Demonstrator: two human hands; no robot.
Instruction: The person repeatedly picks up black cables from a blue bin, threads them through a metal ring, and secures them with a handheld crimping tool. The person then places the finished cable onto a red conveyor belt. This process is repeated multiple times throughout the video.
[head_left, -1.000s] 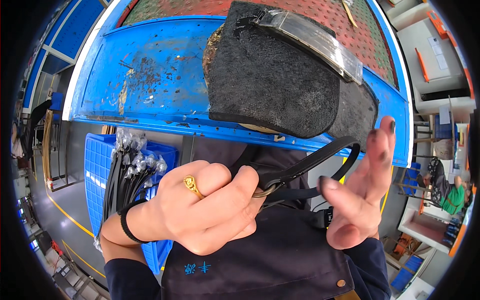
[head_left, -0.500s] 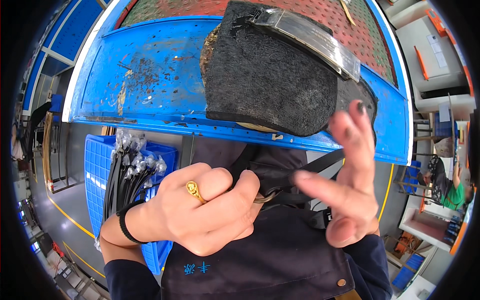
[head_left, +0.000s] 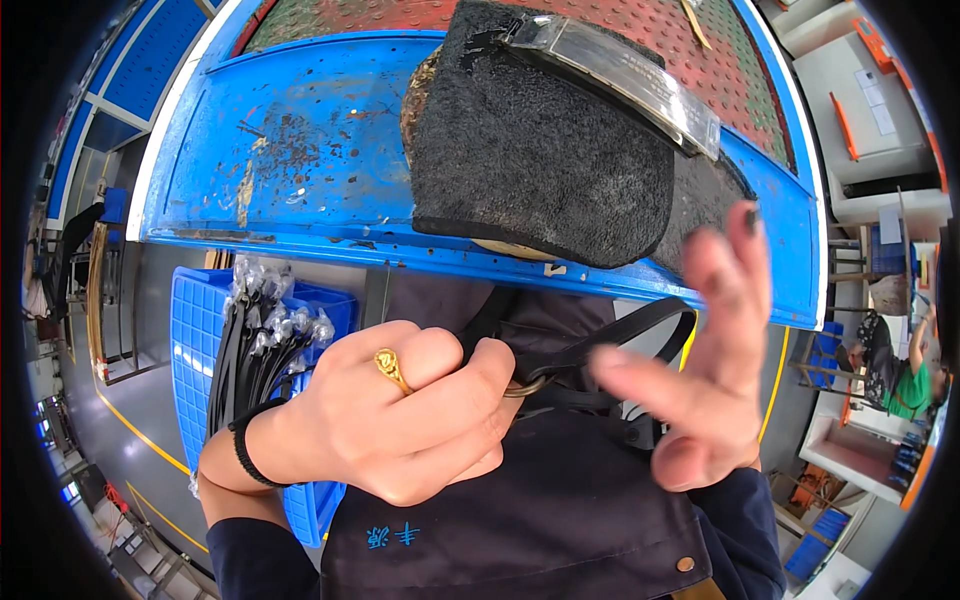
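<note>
My left hand (head_left: pixel 400 420), with a gold ring on one finger, is closed on a black strap (head_left: pixel 575 352) just below the table's front edge. A brass-coloured metal buckle or ring (head_left: pixel 527 388) sticks out beside its fingertips. To the right the strap bends into a loop (head_left: pixel 686 322). My right hand (head_left: pixel 715 380) is raised with its fingers spread, somewhat blurred, by that loop. Whether the strap touches its thumb side cannot be made out. Under both hands lies a dark apron (head_left: pixel 510 500), worn on my body.
A blue table (head_left: pixel 290 170) stands ahead. On it, a black fuzzy cloth (head_left: pixel 540 150) covers a pad, with a long shiny plastic-covered piece (head_left: pixel 620 80) on top. Left below, black straps with plastic-wrapped ends (head_left: pixel 262 345) fill a blue basket (head_left: pixel 195 330). A person in green (head_left: pixel 908 385) is far right.
My right hand has shifted slightly right. The strap, earlier running up straighter behind its fingers, now curves in an open loop. My left hand keeps its hold almost unmoved.
</note>
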